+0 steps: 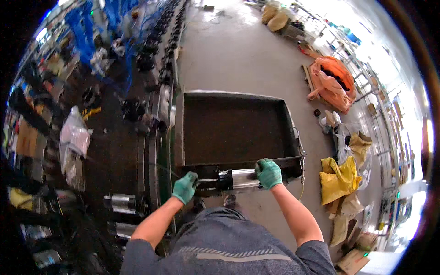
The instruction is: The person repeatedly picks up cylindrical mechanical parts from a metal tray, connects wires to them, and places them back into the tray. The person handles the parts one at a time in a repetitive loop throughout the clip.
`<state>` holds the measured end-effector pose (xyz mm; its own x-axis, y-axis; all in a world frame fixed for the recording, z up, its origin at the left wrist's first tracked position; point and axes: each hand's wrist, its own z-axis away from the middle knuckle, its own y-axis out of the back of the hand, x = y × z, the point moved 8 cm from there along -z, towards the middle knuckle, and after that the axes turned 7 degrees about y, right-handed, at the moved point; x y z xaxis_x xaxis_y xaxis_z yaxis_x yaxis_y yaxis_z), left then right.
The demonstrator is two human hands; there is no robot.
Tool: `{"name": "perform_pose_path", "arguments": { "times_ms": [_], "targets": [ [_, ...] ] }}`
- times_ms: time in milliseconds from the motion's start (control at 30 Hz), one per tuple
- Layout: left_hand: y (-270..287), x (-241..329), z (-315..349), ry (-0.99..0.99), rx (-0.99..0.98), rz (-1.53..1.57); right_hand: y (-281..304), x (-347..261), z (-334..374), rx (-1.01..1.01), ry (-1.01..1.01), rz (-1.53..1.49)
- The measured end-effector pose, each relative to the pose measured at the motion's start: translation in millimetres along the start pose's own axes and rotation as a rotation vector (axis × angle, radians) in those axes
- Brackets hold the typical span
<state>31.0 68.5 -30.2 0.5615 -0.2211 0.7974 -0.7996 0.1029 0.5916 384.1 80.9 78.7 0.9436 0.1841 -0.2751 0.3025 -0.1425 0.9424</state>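
Note:
In front of my body I hold a silver cylindrical machine part (242,178) level across the near edge of a dark metal bin (234,129). It has a black band towards its left and thin bright rods (207,180) sticking out at that end. My left hand (185,187), in a green glove, is closed around the rod end. My right hand (268,173), gloved the same way, grips the right end of the cylinder from above. The fingertips are partly hidden. The underside of the part cannot be seen.
To my left runs a long line with rails (160,151) and dark parts; more silver cylinders (124,203) lie beside it. A chain (301,150) hangs at the bin's right side. Yellow sacks (338,179) and an orange bag (333,85) lie on the floor at right, before shelving (387,133).

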Motion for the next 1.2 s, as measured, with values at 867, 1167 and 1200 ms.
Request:
{"name": "perform_pose_path", "arguments": {
  "times_ms": [867,1167,1200],
  "targets": [
    [-40,-29,10,0.869,-0.527,0.945,-8,-7,-3,-0.097,0.081,0.057],
    [-40,-35,0,0.435,-0.515,0.752,-6,-5,2,-0.014,0.069,0.042],
    [-39,-31,-1,0.475,-0.561,0.816,-7,-6,1,-0.041,0.057,0.055]
  ]
}}
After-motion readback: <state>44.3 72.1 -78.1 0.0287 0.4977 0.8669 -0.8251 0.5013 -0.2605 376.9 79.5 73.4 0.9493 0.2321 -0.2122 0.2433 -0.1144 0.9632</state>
